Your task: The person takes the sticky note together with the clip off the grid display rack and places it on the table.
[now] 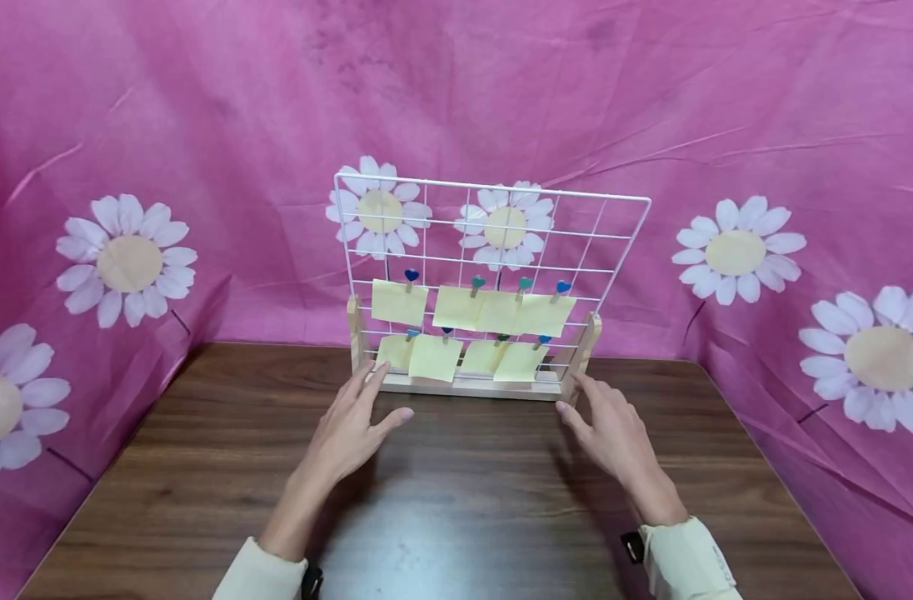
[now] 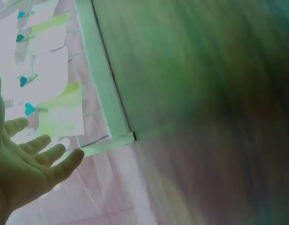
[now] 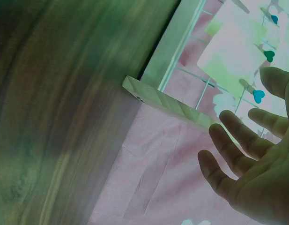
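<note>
A white wire grid rack [image 1: 494, 225] stands upright in a wooden base [image 1: 471, 386] at the back of the table. Yellow paper notes [image 1: 435, 358] hang on it in two rows, held by small clips with blue and green hearts [image 1: 412, 275]. My left hand [image 1: 351, 427] is at the base's left end, fingers extended and thumb apart. At the right end is my right hand [image 1: 612, 429], its fingers spread. Neither hand holds anything; both palms look bare in the wrist views. Whether any fingertip touches the base, I cannot tell.
The rack stands on a dark wood-grain table [image 1: 426, 483] near its back edge. Behind and around the table hangs a pink cloth [image 1: 224, 125] printed with large white daisies. A wooden side post [image 1: 585, 346] rises at the base's right end.
</note>
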The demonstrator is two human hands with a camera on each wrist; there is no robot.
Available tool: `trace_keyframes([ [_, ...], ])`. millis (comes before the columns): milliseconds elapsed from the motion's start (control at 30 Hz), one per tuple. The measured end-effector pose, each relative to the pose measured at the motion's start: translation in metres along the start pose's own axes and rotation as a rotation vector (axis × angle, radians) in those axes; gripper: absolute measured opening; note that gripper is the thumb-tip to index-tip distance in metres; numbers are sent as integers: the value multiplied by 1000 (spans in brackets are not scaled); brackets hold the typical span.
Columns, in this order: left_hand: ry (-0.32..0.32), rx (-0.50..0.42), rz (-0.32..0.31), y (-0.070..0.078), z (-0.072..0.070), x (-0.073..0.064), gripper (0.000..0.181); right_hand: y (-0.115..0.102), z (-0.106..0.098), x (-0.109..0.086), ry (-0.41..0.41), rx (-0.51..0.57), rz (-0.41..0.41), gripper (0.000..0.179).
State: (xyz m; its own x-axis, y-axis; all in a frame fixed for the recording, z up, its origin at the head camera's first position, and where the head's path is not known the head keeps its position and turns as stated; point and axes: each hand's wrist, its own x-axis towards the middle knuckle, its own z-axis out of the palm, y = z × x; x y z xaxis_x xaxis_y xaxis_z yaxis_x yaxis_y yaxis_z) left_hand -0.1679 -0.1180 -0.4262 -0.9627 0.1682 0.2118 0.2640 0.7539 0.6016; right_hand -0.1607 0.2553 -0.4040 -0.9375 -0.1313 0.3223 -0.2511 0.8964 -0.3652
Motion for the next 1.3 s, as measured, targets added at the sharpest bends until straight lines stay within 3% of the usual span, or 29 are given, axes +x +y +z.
trace_keyframes([
  [167,9,-43,-8,5,6,4,92,2,-3,6,36,78,13,50],
  [300,34,-86,-6,11,10,10,91,2,-4,11,113,170,4,42],
  [600,54,-261,16,36,19,32,78,4,-12,29,260,262,12,30],
  [900,-4,-482,12,53,33,45,72,4,-22,39,295,256,4,35],
  [1300,-29,-585,-8,64,39,54,69,4,-28,51,312,305,-3,40],
])
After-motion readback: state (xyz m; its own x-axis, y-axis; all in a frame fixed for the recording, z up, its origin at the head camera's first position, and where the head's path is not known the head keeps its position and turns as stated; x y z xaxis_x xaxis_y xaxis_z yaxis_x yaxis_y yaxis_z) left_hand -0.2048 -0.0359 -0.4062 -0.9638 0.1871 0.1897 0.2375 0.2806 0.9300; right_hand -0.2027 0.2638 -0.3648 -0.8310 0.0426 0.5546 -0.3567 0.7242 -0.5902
